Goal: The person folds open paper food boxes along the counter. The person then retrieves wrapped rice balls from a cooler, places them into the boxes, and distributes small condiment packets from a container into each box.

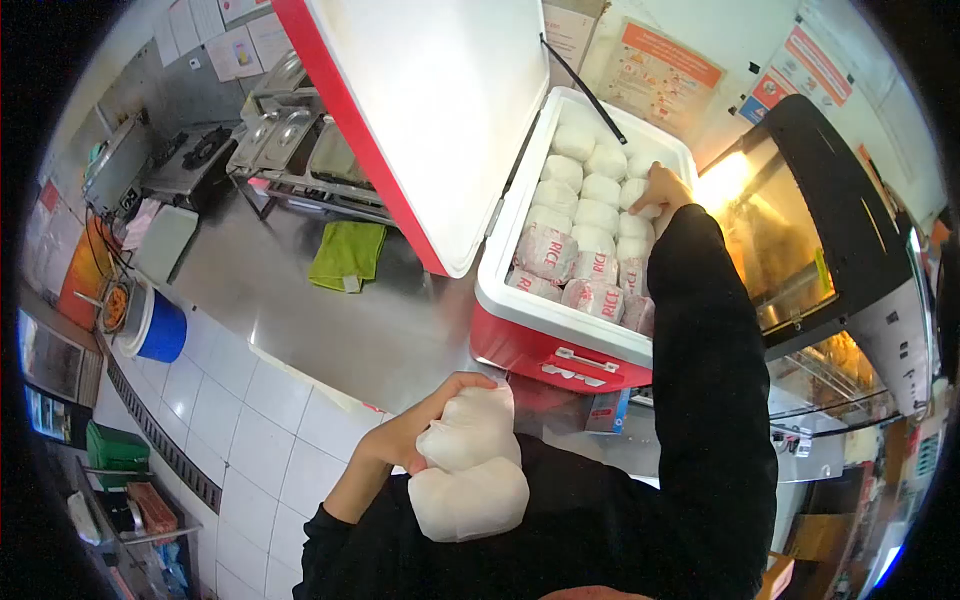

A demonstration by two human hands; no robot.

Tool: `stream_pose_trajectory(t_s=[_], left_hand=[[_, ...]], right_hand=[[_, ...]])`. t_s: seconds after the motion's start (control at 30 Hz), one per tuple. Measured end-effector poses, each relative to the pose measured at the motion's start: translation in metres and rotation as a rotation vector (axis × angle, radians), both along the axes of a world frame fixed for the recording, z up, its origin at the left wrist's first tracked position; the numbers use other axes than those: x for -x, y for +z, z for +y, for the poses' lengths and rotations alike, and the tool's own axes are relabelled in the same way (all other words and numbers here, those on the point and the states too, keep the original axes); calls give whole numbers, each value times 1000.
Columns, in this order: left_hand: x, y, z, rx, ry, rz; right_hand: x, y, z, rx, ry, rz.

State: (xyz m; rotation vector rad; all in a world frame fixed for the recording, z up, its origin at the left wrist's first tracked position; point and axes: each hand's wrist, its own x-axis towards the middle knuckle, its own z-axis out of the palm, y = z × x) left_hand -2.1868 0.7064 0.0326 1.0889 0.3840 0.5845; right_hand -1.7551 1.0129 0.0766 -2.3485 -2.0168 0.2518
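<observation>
My left hand (405, 435) is closed around white paper-wrapped bundles (470, 500), held in a stack against my dark clothing at the bottom of the head view. My right hand (668, 188) reaches into the red-and-white cooler box (555, 325), its fingers curled on a white wrapped bundle (637, 196) near the back right. Rows of similar bundles (598, 190) fill the box. Toward its front lie wrapped rice packs (548, 252) printed "RICE" in red. The cooler lid (430, 110) stands raised on the left, with a black strut across the opening.
The cooler stands on a steel counter (300, 315), where a green cloth (348, 255) and lidded metal pans (287, 140) also lie. On the right is a lit warming cabinet (770, 225). A blue bucket (162, 325) sits on the tiled floor at the left.
</observation>
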Motion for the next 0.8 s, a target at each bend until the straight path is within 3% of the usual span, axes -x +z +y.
stream_pose_trajectory(t_s=[0.07, 0.1, 0.17, 0.2, 0.27, 0.3, 0.37, 0.4, 0.5, 0.57, 0.63, 0.8], left_hand=[[-3, 0, 4, -30, -6, 22], [-4, -1, 6, -26, 1, 12], [-2, -4, 8, -51, 28, 11], [-2, -4, 8, -49, 42, 3], [0, -2, 9, -41, 70, 16], [1, -3, 10, -39, 78, 17], [1, -4, 9, -21, 93, -8], [1, -2, 10, -25, 84, -2], [-1, 4, 12, 25, 133, 79], [-3, 3, 11, 65, 130, 85], [-4, -1, 11, 66, 123, 69], [-3, 0, 14, 92, 94, 61]], right_hand=[[10, 10, 4, 275, 12, -133], [9, 7, 7, 279, 18, -145], [9, -6, 12, -64, 281, -575], [-2, -7, 25, -66, 295, -582], [-39, -4, 57, 18, 333, -378], [-43, 2, 52, -281, 365, -342], [-10, 50, 32, 53, 50, -187], [-17, 42, 35, 50, 42, -180], [-38, 12, 58, -146, 244, -212], [-45, -4, 68, 53, 194, 98], [-53, 2, 74, 235, 570, -229], [-15, 20, 41, 164, 113, -80]])
